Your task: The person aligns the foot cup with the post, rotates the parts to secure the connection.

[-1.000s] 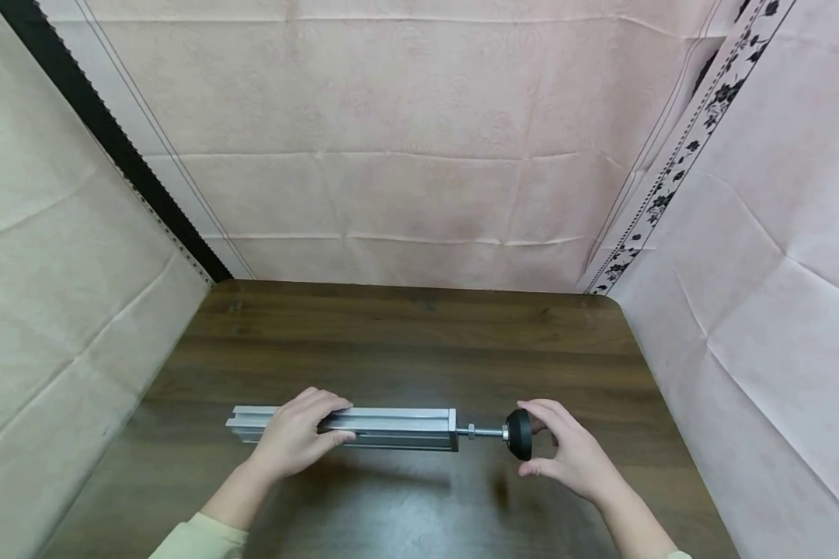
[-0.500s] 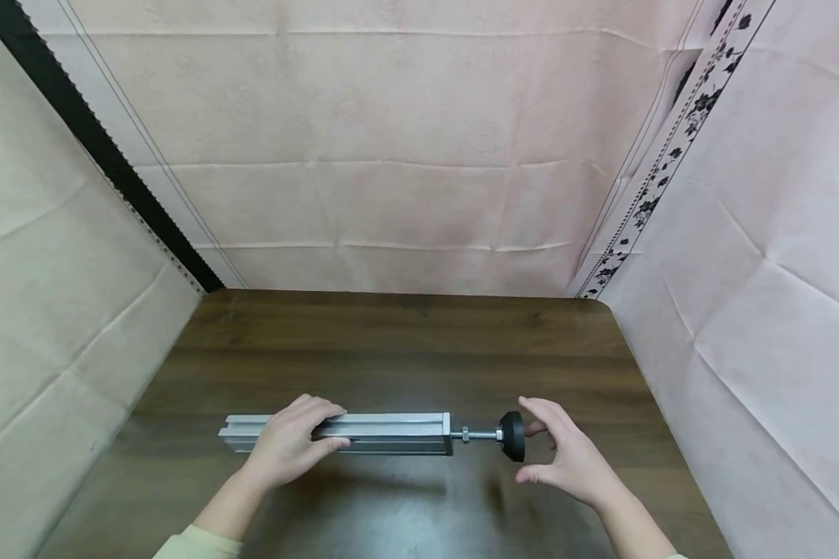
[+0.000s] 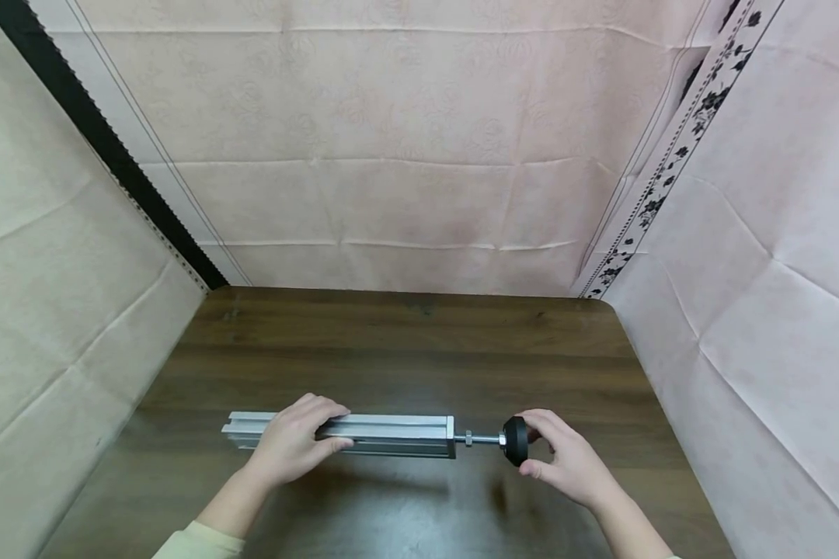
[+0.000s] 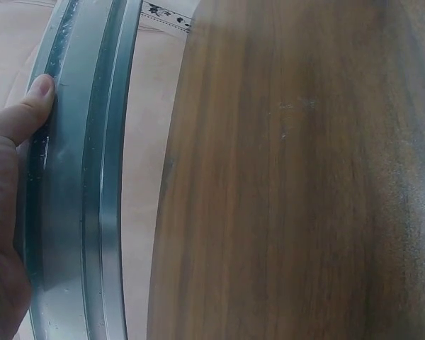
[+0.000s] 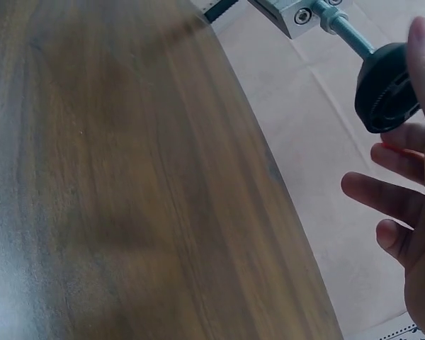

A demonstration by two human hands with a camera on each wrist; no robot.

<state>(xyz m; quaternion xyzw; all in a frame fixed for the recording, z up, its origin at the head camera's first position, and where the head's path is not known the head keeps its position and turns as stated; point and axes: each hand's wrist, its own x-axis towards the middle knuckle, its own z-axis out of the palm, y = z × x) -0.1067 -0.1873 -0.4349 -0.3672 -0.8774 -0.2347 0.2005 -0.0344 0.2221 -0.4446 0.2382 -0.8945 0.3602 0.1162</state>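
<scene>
A silver aluminium extrusion profile [image 3: 398,435] is held level above the wooden table. My left hand [image 3: 299,439] grips it left of its middle; in the left wrist view the thumb [image 4: 39,99] lies along a groove. From the profile's right end sticks a threaded rod with a nut [image 3: 469,439], ending in a black levelling foot [image 3: 515,441]. My right hand [image 3: 562,458] pinches the foot's rim between thumb and forefinger. In the right wrist view the foot [image 5: 384,88] shows its hollow underside, and the other fingers [image 5: 382,195] are spread off it.
The brown wooden table [image 3: 405,349] lies beneath, with shadows of the held part on it. Pale cloth walls [image 3: 391,194] stand at the back and both sides. A black strip [image 3: 112,155] runs down the left corner, a floral border [image 3: 671,178] down the right.
My right thumb and fingers, spread wider around the levelling foot half a second ago, have drawn in onto its rim. The left hand keeps its grip on the profile.
</scene>
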